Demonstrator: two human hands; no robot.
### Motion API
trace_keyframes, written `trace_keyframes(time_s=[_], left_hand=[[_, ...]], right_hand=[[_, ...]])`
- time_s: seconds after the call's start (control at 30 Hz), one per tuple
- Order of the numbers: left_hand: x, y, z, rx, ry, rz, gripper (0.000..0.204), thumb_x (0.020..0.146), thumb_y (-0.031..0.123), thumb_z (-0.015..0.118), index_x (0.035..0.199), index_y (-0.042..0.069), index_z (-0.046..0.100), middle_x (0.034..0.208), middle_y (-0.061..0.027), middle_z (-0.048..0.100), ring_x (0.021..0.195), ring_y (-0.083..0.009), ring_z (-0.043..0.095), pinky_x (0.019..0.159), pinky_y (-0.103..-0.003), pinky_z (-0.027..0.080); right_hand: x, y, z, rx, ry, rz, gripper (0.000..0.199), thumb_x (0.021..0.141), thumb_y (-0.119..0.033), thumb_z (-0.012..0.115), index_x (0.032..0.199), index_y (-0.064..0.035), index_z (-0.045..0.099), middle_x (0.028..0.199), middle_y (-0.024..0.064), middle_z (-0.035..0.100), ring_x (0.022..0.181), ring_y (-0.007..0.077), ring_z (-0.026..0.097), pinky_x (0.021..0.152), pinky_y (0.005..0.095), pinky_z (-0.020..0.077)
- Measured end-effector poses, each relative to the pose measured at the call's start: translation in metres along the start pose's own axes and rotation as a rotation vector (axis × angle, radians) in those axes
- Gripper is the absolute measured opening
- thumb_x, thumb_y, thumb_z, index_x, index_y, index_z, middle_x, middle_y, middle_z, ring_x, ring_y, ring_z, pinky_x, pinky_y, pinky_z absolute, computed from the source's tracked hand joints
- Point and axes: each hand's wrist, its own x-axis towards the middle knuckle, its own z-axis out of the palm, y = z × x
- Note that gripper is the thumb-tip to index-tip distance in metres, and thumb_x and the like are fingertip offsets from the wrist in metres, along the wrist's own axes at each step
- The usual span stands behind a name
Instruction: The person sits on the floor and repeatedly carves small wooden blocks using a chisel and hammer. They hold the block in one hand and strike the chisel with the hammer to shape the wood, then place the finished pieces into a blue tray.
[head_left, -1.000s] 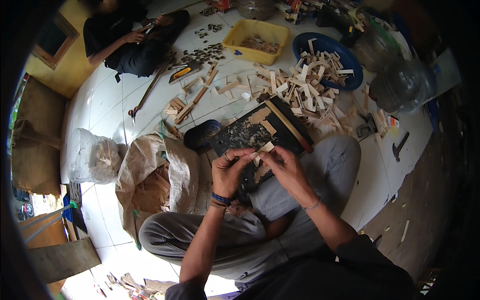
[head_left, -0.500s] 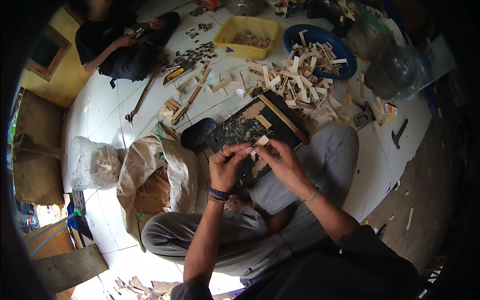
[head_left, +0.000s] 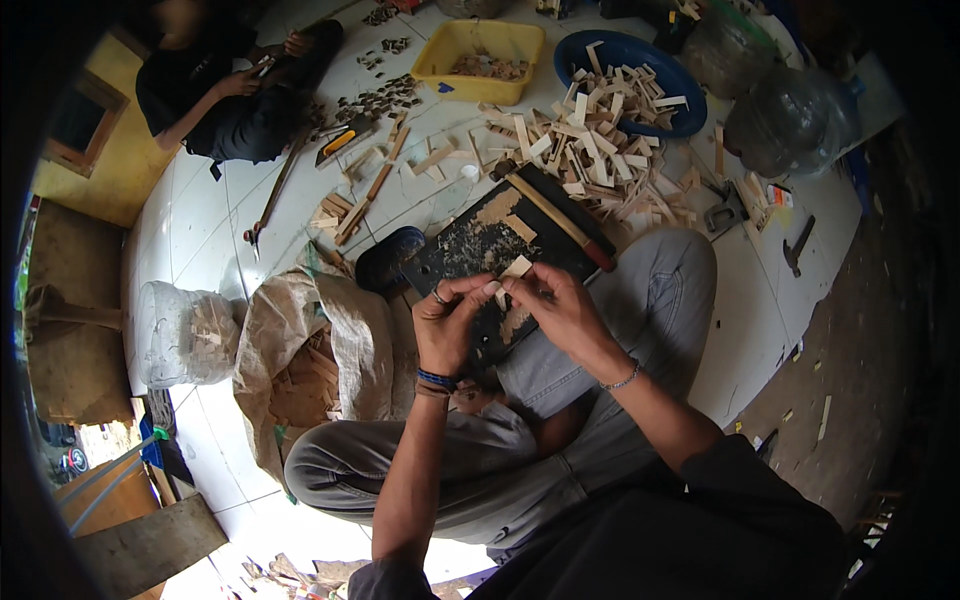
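Observation:
Over a black board (head_left: 455, 240) in front of my crossed legs, both hands meet at a small pale wooden piece (head_left: 516, 267). My left hand (head_left: 448, 325) pinches its near left end between thumb and fingers. From the other side my right hand (head_left: 562, 312) grips it, fingers bent. Part of the piece is hidden by the fingertips. Wood dust and a flat wood strip (head_left: 520, 228) lie on the board. Along its far right side rests a long tool with a wooden handle (head_left: 553, 212) and a red end.
Left of me an open woven sack (head_left: 355, 325) holds wood scraps, beside a dark oval tray (head_left: 376, 268). Cut wood pieces (head_left: 590, 150) spill from a blue basin (head_left: 690, 90), near a yellow tub (head_left: 425, 65). A hammer (head_left: 797, 248) lies right. Another person (head_left: 215, 95) sits far left.
The view has shifted slightly, so the surroundings sit a little higher and further left. Both hands keep their hold on the wooden piece, with hardly any change in pose.

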Motion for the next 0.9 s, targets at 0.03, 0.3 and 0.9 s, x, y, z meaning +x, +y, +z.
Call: trace_keyframes(time_s=[0.03, 0.3, 0.9], left_hand=[[-0.001, 0.000, 0.000, -0.038, -0.012, 0.003, 0.013, 0.091, 0.002, 0.078, 0.104, 0.002, 0.079, 0.100, -0.0048, 0.078, 0.093, -0.0083, 0.067, 0.087, -0.024, 0.053], [-0.002, 0.003, 0.003, -0.081, 0.007, -0.028, 0.011, 0.092, 0.002, 0.078, 0.102, 0.002, 0.078, 0.100, -0.0048, 0.078, 0.093, -0.0082, 0.067, 0.087, -0.025, 0.053], [-0.013, 0.031, 0.006, 0.361, 0.000, 0.235, 0.046, 0.089, -0.003, 0.078, 0.128, 0.003, 0.056, 0.098, -0.0087, 0.079, 0.098, -0.0142, 0.073, 0.089, -0.029, 0.054]], right_hand=[[0.000, 0.001, 0.000, -0.001, 0.002, -0.005, 0.030, 0.101, -0.032, 0.070, 0.098, -0.0026, 0.070, 0.082, -0.0010, 0.067, 0.076, 0.0046, 0.058, 0.067, 0.0231, 0.0448], [0.002, 0.007, 0.001, -0.006, -0.005, 0.000, 0.026, 0.101, -0.029, 0.069, 0.099, -0.0030, 0.070, 0.083, -0.0020, 0.066, 0.077, 0.0048, 0.058, 0.068, 0.0223, 0.0448], [0.002, 0.004, -0.007, 0.011, -0.083, -0.041, 0.037, 0.103, -0.036, 0.066, 0.098, 0.0010, 0.069, 0.084, 0.0072, 0.070, 0.076, 0.0113, 0.063, 0.071, 0.0306, 0.0507]])
